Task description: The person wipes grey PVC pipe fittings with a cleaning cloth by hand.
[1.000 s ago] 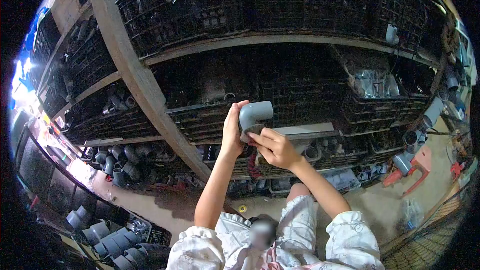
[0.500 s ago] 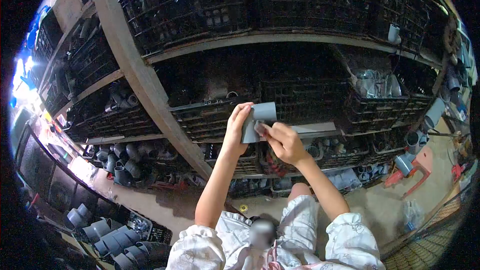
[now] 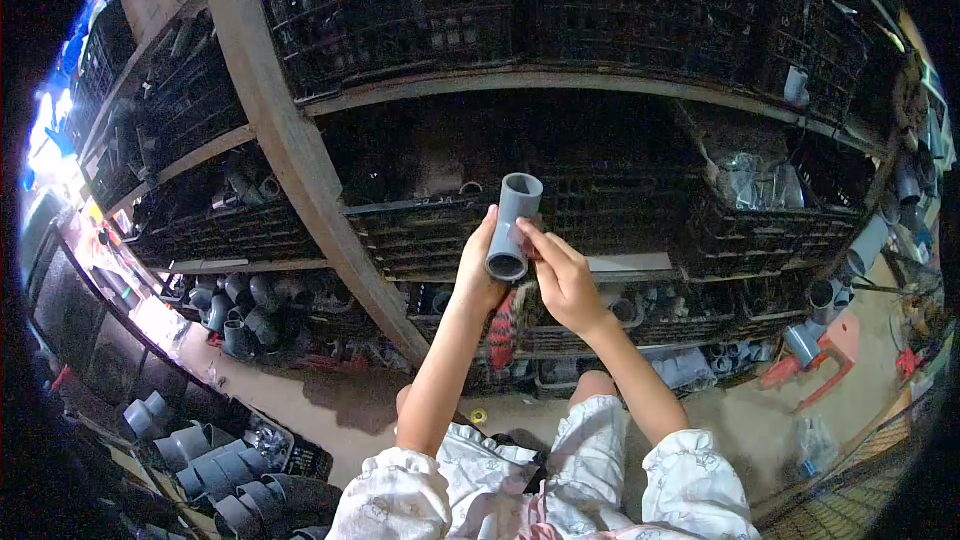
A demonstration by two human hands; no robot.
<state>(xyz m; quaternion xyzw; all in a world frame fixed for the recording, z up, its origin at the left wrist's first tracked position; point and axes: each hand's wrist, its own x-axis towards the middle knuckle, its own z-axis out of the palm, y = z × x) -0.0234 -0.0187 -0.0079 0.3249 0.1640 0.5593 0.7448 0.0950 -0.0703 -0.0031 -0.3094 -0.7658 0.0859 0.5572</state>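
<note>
A grey plastic pipe fitting (image 3: 515, 208) is held up in front of the shelves, one round opening at the top and another at the bottom facing me. My left hand (image 3: 478, 272) is wrapped round its left side. My right hand (image 3: 566, 282) has its fingertips pressed on the fitting's right side, with a bit of reddish cloth under them. A red and dark patterned rag (image 3: 505, 328) hangs below the fitting between my wrists, seemingly from my right hand; where it is gripped is hidden.
Black crates (image 3: 610, 200) fill the wooden shelves ahead, and a wooden post (image 3: 285, 150) rises at left. Grey pipe fittings (image 3: 215, 470) lie at lower left. A red plastic stool (image 3: 835, 355) stands on the floor at right, near a clear plastic bag (image 3: 818, 443).
The fitting has been turned so both its open ends show. My right fingers have moved up along its side, and the rag now hangs further left, more plainly visible.
</note>
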